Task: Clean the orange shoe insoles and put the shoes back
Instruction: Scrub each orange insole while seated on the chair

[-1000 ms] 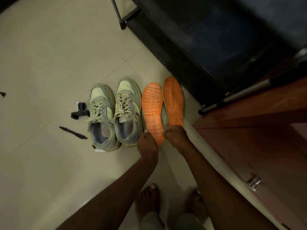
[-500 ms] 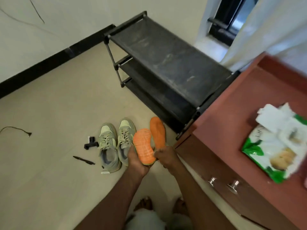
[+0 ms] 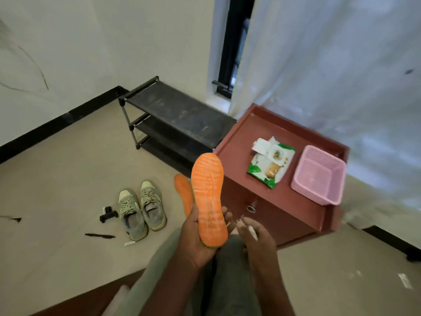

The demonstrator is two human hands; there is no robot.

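Note:
My left hand (image 3: 197, 238) is shut on one orange insole (image 3: 208, 197), held up in front of me with its ribbed underside facing me and the toe pointing away. Just to the right of its heel, my right hand (image 3: 252, 233) hovers with the fingers apart and nothing clearly in it. The second orange insole (image 3: 182, 191) lies on the floor behind the held one, partly hidden by it. A pair of grey-green sneakers (image 3: 141, 209) stands side by side on the floor to the left.
A black three-tier shoe rack (image 3: 177, 124) stands against the wall. Beside it, a red cabinet (image 3: 284, 206) carries a green pack of wipes (image 3: 271, 165) and a pink basket (image 3: 319, 176). A small black object (image 3: 108, 215) and a black pen (image 3: 100, 235) lie left of the shoes.
My left hand has lifted one insole off the floor and brought it close. The right hand has let go of the insoles. My view has pulled back and up from the floor.

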